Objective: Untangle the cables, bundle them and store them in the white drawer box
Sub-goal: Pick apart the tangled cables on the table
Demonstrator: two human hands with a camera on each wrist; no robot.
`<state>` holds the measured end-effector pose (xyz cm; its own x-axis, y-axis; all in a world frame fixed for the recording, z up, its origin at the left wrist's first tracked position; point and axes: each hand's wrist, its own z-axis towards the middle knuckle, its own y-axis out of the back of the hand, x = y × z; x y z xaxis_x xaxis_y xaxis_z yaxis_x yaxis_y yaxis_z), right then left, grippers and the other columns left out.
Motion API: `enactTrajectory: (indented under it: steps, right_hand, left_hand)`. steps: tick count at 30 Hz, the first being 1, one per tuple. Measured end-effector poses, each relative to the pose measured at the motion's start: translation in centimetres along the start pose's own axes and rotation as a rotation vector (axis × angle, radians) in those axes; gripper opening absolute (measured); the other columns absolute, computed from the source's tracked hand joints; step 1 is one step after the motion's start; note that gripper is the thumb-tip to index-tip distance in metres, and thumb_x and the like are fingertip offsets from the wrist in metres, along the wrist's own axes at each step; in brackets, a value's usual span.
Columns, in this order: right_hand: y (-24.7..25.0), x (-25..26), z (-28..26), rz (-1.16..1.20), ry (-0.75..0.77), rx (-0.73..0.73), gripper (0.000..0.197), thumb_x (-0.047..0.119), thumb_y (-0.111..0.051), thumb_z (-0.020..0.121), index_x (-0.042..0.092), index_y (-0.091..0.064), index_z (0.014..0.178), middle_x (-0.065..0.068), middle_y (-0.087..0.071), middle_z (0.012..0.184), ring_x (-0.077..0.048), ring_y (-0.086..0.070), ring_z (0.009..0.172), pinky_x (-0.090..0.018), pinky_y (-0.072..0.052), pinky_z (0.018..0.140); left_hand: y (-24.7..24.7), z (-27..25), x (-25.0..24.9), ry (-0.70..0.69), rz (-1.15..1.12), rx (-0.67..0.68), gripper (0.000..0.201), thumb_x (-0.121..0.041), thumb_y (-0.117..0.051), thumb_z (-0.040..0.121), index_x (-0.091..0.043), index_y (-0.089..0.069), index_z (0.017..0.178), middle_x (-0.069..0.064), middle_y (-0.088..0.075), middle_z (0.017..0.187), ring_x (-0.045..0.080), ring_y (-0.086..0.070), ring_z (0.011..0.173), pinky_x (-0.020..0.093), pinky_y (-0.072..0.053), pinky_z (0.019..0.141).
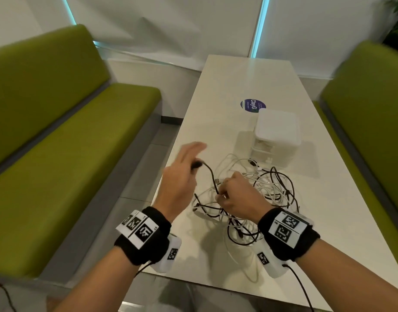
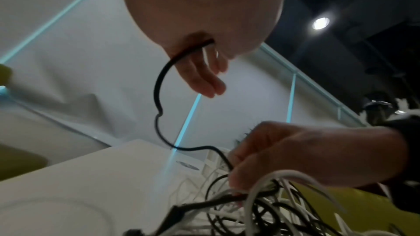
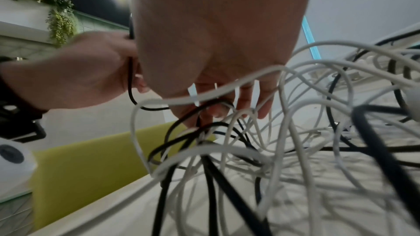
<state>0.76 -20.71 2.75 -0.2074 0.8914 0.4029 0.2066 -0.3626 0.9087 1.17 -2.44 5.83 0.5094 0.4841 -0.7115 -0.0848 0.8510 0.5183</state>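
Both forearms reach forward over the near edge of the white surface (image 1: 216,91), each wrist with a black band and white marker blocks. The right hand (image 1: 235,197) is low, its back turned up, fingers curled down into the tangle (image 1: 249,199) of black and white cables; in the right wrist view the fingertips (image 3: 218,112) pinch some strands, but which ones I cannot tell. The left hand (image 1: 182,176) is raised higher, above the left edge of the surface, and a little blurred. Its thumb and one finger hold the end of a black cable (image 1: 210,174), while the other fingers (image 2: 209,82) are stretched out and loose. This cable curves down from the left hand to the right hand and enters the tangle there. The tangle lies on the surface under and beyond the right hand. Just behind it stands the white box (image 1: 276,131), closed. A round dark sticker (image 1: 252,104) is on the surface beyond the box. Green benches (image 1: 69,143) stand on both sides.
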Motion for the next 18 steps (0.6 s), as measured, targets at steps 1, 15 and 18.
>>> enactTrajectory:
  steps: [1,15,18]
  right_hand:
    - [0.1,0.1,0.0,0.007,0.004,-0.007,0.029,0.037,-0.057,0.089,0.028,-0.048,0.063,-0.004,-0.059,0.094,-0.019,-0.046,0.096,-0.029,-0.039,0.079]
    - [1.6,-0.3,-1.2,-0.102,0.005,0.039,0.013,0.043,-0.061,0.076,0.034,-0.056,0.069,-0.002,-0.057,0.073,-0.02,-0.046,0.095,-0.032,-0.038,0.068]
    - [1.5,-0.3,-1.3,-0.099,-0.025,0.031,0.016,0.045,-0.063,0.076,0.03,-0.066,0.075,0.0,-0.054,0.078,-0.019,-0.046,0.095,-0.029,-0.034,0.068]
  left_hand:
    - [-0.5,0.1,-0.2,-0.04,0.002,0.116,0.054,0.011,-0.043,0.09,-0.021,-0.055,0.132,-0.015,-0.049,0.135,-0.01,-0.057,0.085,0.012,-0.048,0.084]
    - [-3.2,-0.8,1.1,0.013,0.382,0.407,0.016,-0.009,-0.042,0.097,-0.02,-0.054,0.094,-0.01,-0.043,0.095,0.026,-0.05,0.065,0.041,-0.042,0.061]
    - [-2.7,-0.2,1.3,0.073,0.289,0.273,0.021,-0.011,-0.045,0.098,-0.025,-0.051,0.084,-0.012,-0.046,0.091,0.023,-0.054,0.073,0.036,-0.044,0.067]
